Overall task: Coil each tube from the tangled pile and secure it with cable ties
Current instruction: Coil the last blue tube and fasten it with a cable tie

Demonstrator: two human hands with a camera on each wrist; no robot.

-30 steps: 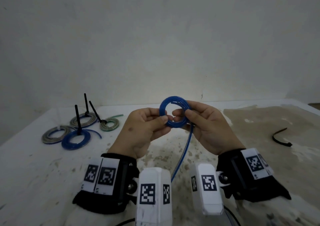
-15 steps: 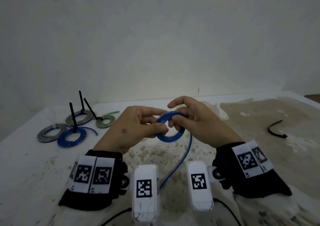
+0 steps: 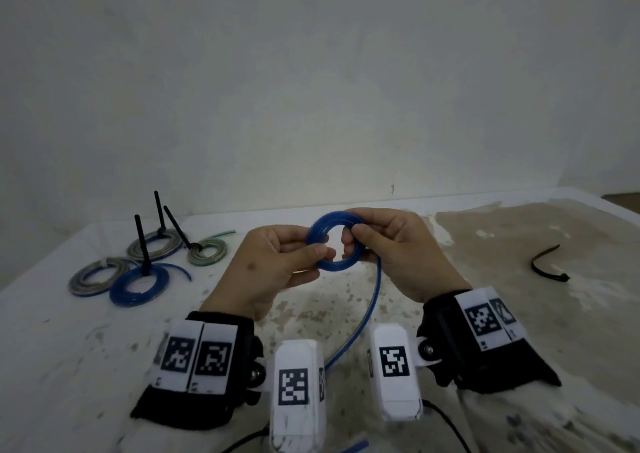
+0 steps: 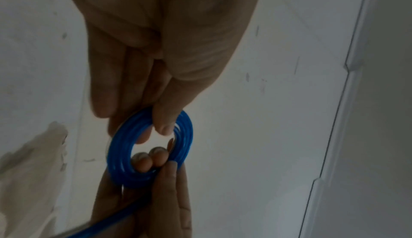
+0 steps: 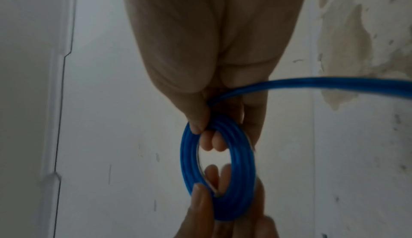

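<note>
A small coil of blue tube [image 3: 322,228] is held upright above the table between both hands. My left hand [image 3: 277,262] pinches the coil's left side with thumb and fingers; in the left wrist view the blue coil [image 4: 125,146] sits under that thumb. My right hand [image 3: 398,244] pinches the right side; the coil [image 5: 240,167] shows there too. The tube's loose tail [image 3: 367,314] hangs down from the right hand toward me, between the wrists. A loose black cable tie [image 3: 547,269] lies on the table at the right.
Several finished coils lie at the back left of the white table [image 3: 69,348]: a blue coil [image 3: 138,284], a grey coil [image 3: 93,276], another grey coil [image 3: 154,244] and a greenish coil [image 3: 207,251], with black tie tails sticking up. A brown stained patch [image 3: 519,237] covers the right side.
The coil tilted flat half a second ago with the right fingers lifted; now it stands upright again and both hands pinch it. The hands sit slightly higher.
</note>
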